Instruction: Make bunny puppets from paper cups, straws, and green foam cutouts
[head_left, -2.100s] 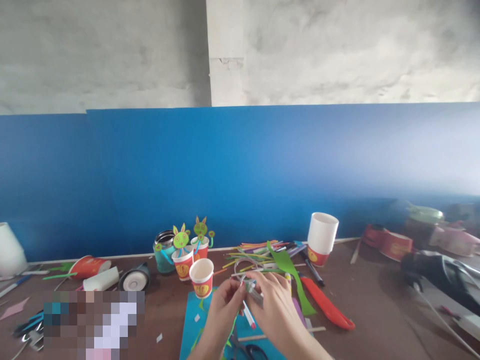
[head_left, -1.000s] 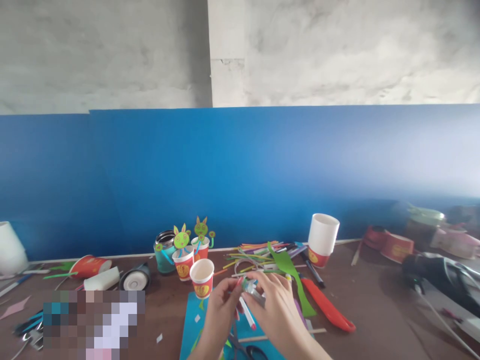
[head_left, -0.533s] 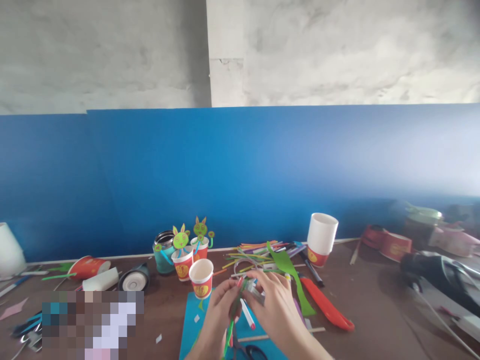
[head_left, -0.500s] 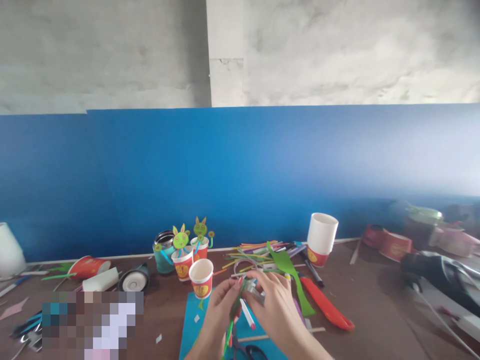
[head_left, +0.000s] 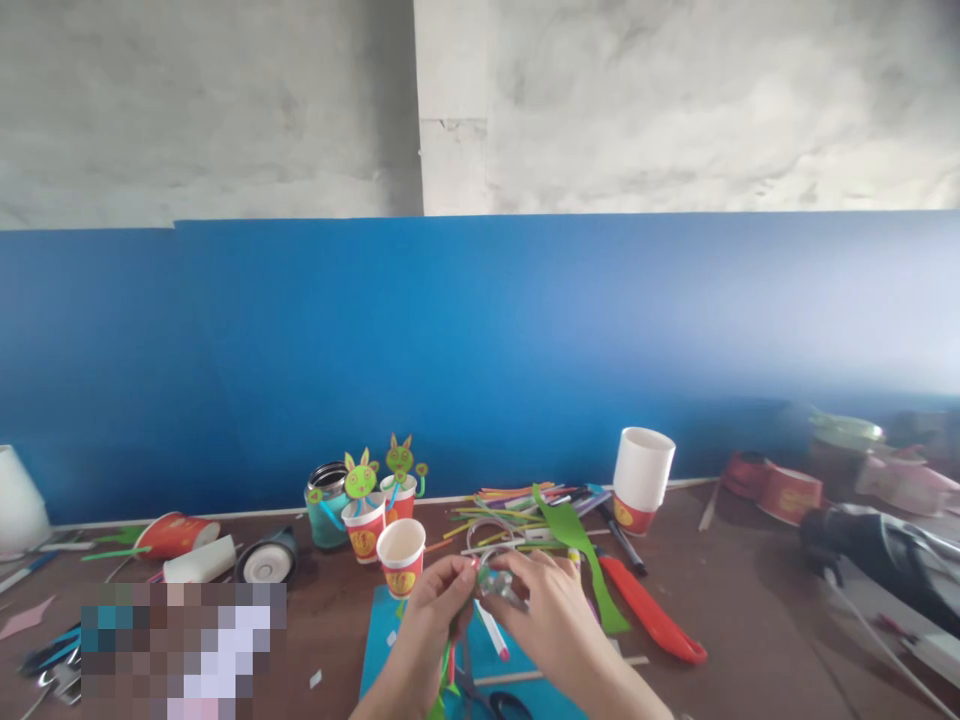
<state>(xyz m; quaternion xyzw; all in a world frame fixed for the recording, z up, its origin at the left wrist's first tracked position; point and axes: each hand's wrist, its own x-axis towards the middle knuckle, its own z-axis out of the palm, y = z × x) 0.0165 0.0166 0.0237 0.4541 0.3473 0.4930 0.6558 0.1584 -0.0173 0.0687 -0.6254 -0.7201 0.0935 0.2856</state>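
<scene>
My left hand (head_left: 441, 612) is closed, with thumb and fingertips pinched near a thin green strip (head_left: 448, 665) that shows below the palm. Close against it, my right hand (head_left: 551, 612) grips a small clear, shiny piece (head_left: 496, 580); its exact kind is hard to make out. The fingertips of both hands nearly meet. Just behind them is a pale, ring-shaped loop (head_left: 491, 530). Under the hands, a white marker with a pink tip (head_left: 492, 632) and dark-handled scissors (head_left: 510, 706) rest on a blue sheet (head_left: 382, 650).
A paper cup (head_left: 401, 560) stands left of my hands, by two cups with green animal figures (head_left: 361, 480). Coloured sticks (head_left: 517, 495), a green cut strip (head_left: 585, 550) and a red tool (head_left: 652, 612) lie rightward. Stacked cups (head_left: 643, 475) stand behind.
My hands have drawn slightly lower and the fingertips have shifted a little left. The green strip, which ran up to my fingertips, now shows mainly below my left hand.
</scene>
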